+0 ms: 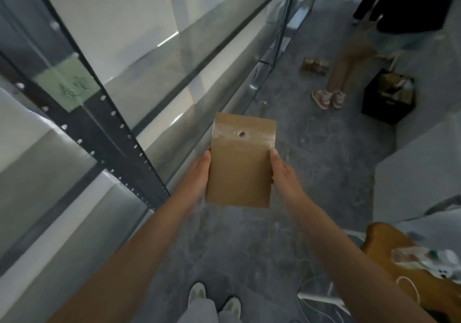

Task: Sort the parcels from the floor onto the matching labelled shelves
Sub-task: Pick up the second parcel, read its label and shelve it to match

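Observation:
A flat brown paper parcel [240, 165] with a clear taped strip and a small hole near its top is held in front of me over the grey floor. My left hand [197, 173] grips its left edge and my right hand [284, 173] grips its right edge. A metal shelf rack [109, 133] with glossy shelves runs along my left. A green label [68, 85] with handwriting is stuck on the shelf edge at upper left; its text is too blurred to read.
Another person [349, 60] in pink shoes stands at the upper right beside a black crate [389, 98] with brown items. Small brown parcels [314, 66] lie on the floor near the rack. A wooden object [389, 247] with cables and a plastic bag sits at lower right.

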Available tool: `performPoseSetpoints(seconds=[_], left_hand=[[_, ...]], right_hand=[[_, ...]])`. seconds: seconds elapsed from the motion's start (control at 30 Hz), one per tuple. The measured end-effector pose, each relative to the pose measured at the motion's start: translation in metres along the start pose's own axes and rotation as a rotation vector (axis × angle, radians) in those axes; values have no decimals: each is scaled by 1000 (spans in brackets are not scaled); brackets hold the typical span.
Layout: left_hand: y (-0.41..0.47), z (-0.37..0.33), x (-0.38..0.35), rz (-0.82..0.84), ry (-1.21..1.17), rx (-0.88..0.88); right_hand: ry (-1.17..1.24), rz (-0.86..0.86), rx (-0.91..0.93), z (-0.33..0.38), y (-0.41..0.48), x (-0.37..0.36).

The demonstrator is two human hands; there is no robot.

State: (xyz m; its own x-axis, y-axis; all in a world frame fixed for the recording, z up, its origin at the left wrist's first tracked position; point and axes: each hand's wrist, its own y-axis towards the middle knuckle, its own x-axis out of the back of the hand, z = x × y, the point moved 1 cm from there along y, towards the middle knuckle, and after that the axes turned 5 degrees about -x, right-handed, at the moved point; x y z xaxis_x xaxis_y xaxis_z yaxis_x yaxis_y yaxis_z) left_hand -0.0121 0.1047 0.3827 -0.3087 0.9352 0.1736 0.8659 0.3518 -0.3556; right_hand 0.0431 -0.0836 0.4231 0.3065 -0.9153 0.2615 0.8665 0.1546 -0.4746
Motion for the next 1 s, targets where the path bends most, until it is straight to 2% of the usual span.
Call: performPoseSetpoints(seconds=[0.17,0.3,0.5,0.7,1.0], left_hand=[[-25,-22,24,-95,-28,-29],[-49,-24,45,-175,-76,14],[-94,-20,66,-190,-141,-37],[-143,4,91,-235,-186,-119],[-275,45,142,-389,-267,-204]], right_hand=[[10,21,66,27,-18,-15],[32,66,73,30,-32,-30],[36,143,120,24,-60,-42],[-20,169,206,23,-99,-54],[-63,367,218,8,-193,-102]])
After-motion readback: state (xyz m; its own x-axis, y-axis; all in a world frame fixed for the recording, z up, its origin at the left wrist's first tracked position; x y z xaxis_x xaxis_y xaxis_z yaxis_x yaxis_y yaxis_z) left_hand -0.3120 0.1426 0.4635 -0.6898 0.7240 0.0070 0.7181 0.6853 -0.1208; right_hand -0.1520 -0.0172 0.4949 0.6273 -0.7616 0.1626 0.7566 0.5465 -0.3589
